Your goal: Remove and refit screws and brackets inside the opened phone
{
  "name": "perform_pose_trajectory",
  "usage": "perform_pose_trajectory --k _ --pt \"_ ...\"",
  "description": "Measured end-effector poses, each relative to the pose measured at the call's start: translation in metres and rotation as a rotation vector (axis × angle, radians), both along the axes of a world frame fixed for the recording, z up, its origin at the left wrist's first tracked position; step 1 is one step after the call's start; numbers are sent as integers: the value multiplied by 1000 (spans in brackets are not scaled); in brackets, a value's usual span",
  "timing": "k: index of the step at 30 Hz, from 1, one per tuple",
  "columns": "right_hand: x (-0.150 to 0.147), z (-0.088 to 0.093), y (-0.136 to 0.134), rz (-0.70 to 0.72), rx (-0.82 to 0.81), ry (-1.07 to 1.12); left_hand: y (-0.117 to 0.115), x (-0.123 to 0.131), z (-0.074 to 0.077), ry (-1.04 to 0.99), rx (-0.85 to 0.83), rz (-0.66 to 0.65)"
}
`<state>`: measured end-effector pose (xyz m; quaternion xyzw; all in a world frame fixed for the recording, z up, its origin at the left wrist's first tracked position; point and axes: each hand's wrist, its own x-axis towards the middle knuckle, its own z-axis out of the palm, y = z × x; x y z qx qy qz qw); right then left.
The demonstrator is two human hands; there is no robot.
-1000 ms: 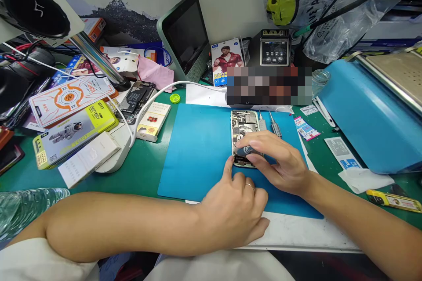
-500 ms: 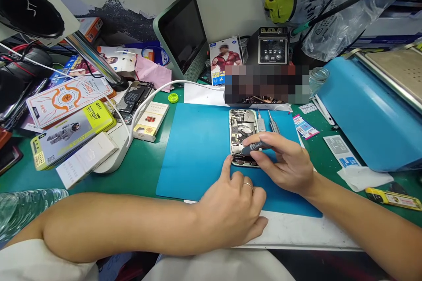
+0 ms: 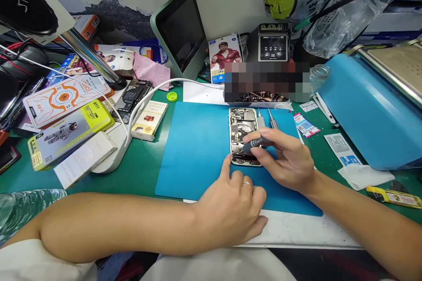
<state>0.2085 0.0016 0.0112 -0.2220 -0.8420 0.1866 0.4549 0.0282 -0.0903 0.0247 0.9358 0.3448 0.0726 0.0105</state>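
Phone, opened up, lies on the blue mat, approx. 1 o'clock of its centre; L hand sets a straight index finger on its edge at approx. 7 o'clock, other fingers loosely curled, while R hand pinches a dark tool, prob. a screwdriver, btwn thumb & fingers. Step in hand looks like tool work inside; next move prob. calls for phone kept still & tip, too small to see, lined up.
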Motion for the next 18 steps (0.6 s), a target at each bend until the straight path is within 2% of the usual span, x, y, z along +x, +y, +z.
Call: perform_pose_trajectory --k 18 --pt "-1 1 2 -12 8 -27 1 -1 0 16 -35 -9"
